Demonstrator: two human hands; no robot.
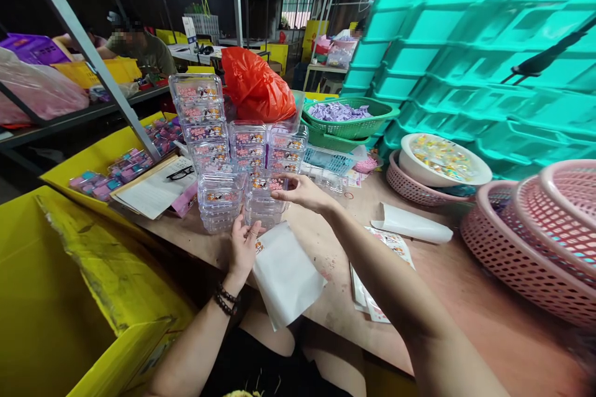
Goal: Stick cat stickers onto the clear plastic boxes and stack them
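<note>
My left hand [243, 247] grips a white sticker sheet [288, 276] between thumb and fingers; one printed label shows at its upper left corner. The sheet hangs over the table's front edge. My right hand [307, 193] is at the front of a clear plastic box [263, 203] in the middle stack, its fingertips closed at the right end of a printed sticker label [261, 183]. Beside it on the left stands another stack of clear boxes [221, 197]. Taller stacks of labelled boxes [200, 115] rise behind.
A rolled white sheet [414, 223] and printed sticker sheets [388, 248] lie right. Pink baskets [521, 254], a white bowl [479, 170] of small packets and a green basket [386, 110] stand beyond. Teal crates [465, 56] tower behind. A yellow bin [60, 285] is left; people sit farther back.
</note>
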